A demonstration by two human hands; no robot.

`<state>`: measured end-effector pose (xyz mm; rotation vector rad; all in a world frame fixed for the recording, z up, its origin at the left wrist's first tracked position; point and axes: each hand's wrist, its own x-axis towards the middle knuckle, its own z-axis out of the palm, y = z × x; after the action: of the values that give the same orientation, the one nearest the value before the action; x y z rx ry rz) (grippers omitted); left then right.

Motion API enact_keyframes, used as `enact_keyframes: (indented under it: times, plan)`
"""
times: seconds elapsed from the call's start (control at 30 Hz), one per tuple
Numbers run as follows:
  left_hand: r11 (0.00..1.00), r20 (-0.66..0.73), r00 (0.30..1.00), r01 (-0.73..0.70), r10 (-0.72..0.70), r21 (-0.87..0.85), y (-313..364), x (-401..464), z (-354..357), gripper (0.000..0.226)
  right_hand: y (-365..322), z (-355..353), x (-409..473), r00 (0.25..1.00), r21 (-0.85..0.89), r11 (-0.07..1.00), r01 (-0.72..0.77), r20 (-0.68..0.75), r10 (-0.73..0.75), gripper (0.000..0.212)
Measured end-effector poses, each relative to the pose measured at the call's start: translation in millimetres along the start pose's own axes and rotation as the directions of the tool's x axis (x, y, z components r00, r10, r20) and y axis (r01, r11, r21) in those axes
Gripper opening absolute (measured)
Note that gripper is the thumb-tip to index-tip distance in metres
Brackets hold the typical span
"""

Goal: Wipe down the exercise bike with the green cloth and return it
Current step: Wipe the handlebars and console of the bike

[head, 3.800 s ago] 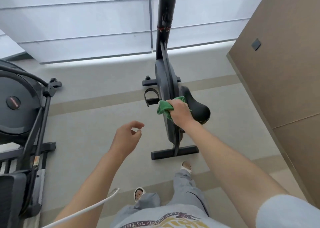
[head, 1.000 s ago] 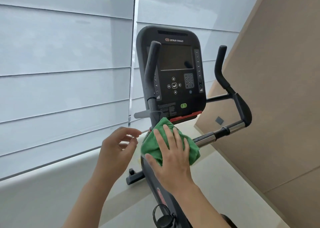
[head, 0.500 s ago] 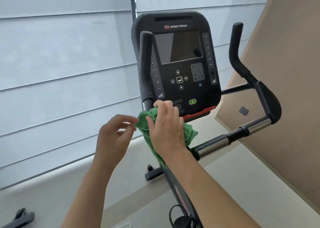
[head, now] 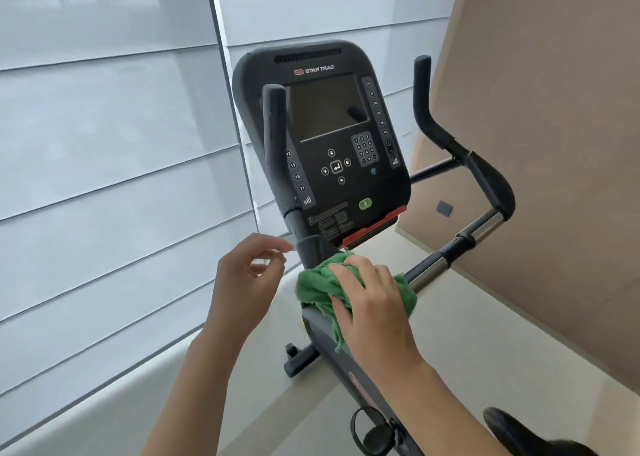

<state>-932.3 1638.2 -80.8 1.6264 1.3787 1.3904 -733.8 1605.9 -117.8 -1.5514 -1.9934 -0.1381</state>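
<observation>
At the centre of the frame my right hand (head: 372, 303) presses the green cloth (head: 320, 287) onto the top of the exercise bike (head: 332, 344), where the frame meets the handlebar stem just below the console (head: 325, 136). The fingers (head: 341, 272) of that hand are curled into the bunched cloth and clamped on it. My left hand (head: 247, 282) hovers just left of the stem, touching nothing, its fingers loosely bent and apart, thumb and forefinger close but holding nothing.

As I judge it, the risks from here are these. The cloth is wadded rather than flat, with a ragged corner hanging down the left of the frame; a fast stroke could drag only the lump across and leave streaks unwiped, or let the loose tail snag on the stem joint. The console's keypad (head: 363, 150) and green button (head: 365, 204) sit directly above the cloth, so an upward sweep with any pressure may press keys. The chrome bar (head: 433, 266) running toward the right of the frame is smooth, and my grip may slide along it faster than I intend toward the black handgrip (head: 491, 185). At the lower right edge the saddle (head: 519, 435) is only partly in view, so I cannot tell its condition. The cloth's return spot is not in the frame.
</observation>
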Motion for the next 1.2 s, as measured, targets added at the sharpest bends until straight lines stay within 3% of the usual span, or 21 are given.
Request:
enact_keyframes:
  times: [0.17,0.3,0.43,0.53,0.6,0.67,0.77,0.97,1.2]
  plan:
    - [0.995,0.125,0.992,-0.01,0.022,-0.101,-16.2,-9.7,-0.2,0.035,-12.2,-9.5,-40.8,0.991,-0.019,0.991,-0.131,0.015,0.132,0.048]
    - [0.989,0.168,0.986,0.033,-0.008,-0.142,-28.5,-17.1,-1.9,0.037,-13.6,-23.0,-62.0,0.977,0.047,0.976,-0.211,0.047,0.209,0.048]
    - [0.987,0.19,0.982,0.039,-0.008,-0.158,-32.0,-28.5,-7.1,0.041,-20.5,-44.8,-50.3,0.949,0.197,0.933,-0.303,-0.026,0.313,0.048]
    - [0.988,0.197,0.98,0.06,-0.031,-0.143,-32.4,-32.8,-15.5,0.041,-29.5,-35.8,-18.2,0.97,0.158,0.962,-0.221,-0.067,0.234,0.04]
    - [0.99,0.173,0.984,0.061,-0.038,-0.129,-31.3,-31.0,-21.3,0.039,-39.7,-14.8,-0.8,0.978,0.097,0.974,-0.207,0.006,0.207,0.042]
    - [0.989,0.127,0.991,0.062,-0.045,-0.132,-29.6,-26.9,-27.7,0.035,-49.5,10.6,3.2,0.974,-0.078,0.974,-0.214,0.057,0.219,0.054]
    - [0.991,0.071,0.996,0.056,-0.047,-0.122,-28.0,-23.4,-33.8,0.033,-47.5,30.2,4.6,0.981,-0.239,0.952,-0.191,-0.015,0.193,0.058]
    - [0.992,0.016,0.997,0.079,-0.078,-0.101,-27.7,-23.8,-23.5,0.031,-38.0,37.1,60.1,0.994,-0.236,0.968,-0.09,-0.081,0.073,0.04]
    - [0.996,-0.107,0.991,0.074,-0.08,-0.059,-21.5,-18.8,-9.2,0.041,-29.1,32.6,85.1,0.999,-0.08,0.996,-0.04,0.0,0.04,0.029]
